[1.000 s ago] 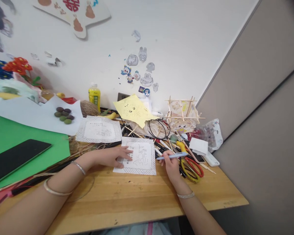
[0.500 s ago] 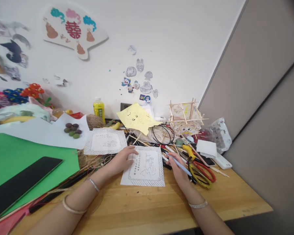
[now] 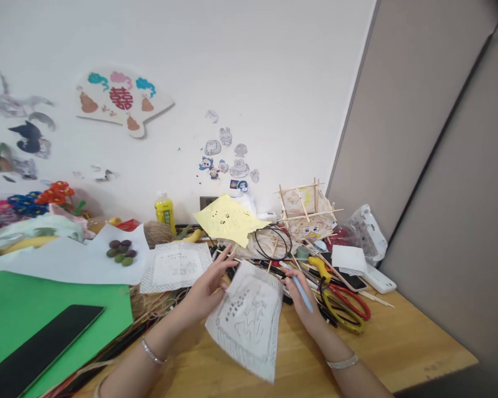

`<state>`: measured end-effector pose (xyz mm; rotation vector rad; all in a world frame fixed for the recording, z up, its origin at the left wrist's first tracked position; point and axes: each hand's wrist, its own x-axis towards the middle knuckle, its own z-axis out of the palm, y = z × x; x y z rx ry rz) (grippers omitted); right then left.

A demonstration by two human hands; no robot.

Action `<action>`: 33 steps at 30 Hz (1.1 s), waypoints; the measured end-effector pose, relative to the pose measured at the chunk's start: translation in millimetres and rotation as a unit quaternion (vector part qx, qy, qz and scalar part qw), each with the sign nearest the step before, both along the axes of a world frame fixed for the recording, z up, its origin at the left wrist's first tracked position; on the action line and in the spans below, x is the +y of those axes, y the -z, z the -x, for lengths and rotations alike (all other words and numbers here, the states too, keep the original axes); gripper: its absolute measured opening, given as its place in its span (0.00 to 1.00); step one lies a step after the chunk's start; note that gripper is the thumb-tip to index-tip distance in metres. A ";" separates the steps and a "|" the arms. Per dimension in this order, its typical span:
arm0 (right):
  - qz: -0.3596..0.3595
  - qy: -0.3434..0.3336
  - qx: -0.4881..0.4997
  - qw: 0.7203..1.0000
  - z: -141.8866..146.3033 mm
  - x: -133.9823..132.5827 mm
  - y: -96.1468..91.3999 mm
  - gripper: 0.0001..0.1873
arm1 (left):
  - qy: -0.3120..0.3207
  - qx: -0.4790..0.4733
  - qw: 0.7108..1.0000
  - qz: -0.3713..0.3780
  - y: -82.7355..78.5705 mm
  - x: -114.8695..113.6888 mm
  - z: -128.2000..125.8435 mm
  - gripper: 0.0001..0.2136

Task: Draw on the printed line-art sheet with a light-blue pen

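My left hand pinches the upper left edge of a white paper square printed with a line drawing and a patterned border, and holds it tilted up off the wooden desk. My right hand grips a light blue pen and also touches the sheet's right edge. A second printed sheet lies flat just left of my left hand. Both wrists wear silver bracelets.
Behind the hands lies a heap of pens and sticks, a yellow paper, a black wire loop, a stick lantern frame, red and yellow scissors. Green card with a black slab lies left. A yellow bottle stands at the wall.
The printed sheet lay flat under my left hand; now both hands have lifted it off the desk and tilted it. The head has tipped up, showing more wall.
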<state>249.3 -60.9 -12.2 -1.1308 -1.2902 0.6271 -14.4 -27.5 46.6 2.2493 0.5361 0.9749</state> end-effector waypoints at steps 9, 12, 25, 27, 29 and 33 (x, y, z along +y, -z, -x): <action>0.064 -0.240 0.075 0.966 10.3 -24.8 -23.0 0.22 | 0.006 -0.208 0.947 0.245 20.9 14.5 -8.8 0.29; 0.090 -0.282 0.088 0.951 14.8 -29.0 -25.8 0.24 | -0.016 -0.237 0.923 0.303 29.7 19.0 -11.8 0.28; 0.044 -0.062 0.056 0.996 0.7 -6.5 -4.4 0.13 | -0.199 -0.119 0.893 0.385 52.6 32.5 -4.5 0.34; 0.034 -0.062 0.079 0.994 1.2 -7.3 -5.4 0.12 | -0.189 -0.128 0.895 0.383 59.8 33.7 -6.3 0.33; 0.030 -0.070 0.108 0.991 2.1 -9.4 -7.5 0.11 | -0.183 -0.138 0.894 0.384 65.2 32.8 -9.9 0.32; 0.036 -0.115 0.201 0.972 3.1 -14.2 -13.8 0.10 | -0.172 -0.136 0.890 0.399 65.2 24.9 -17.5 0.31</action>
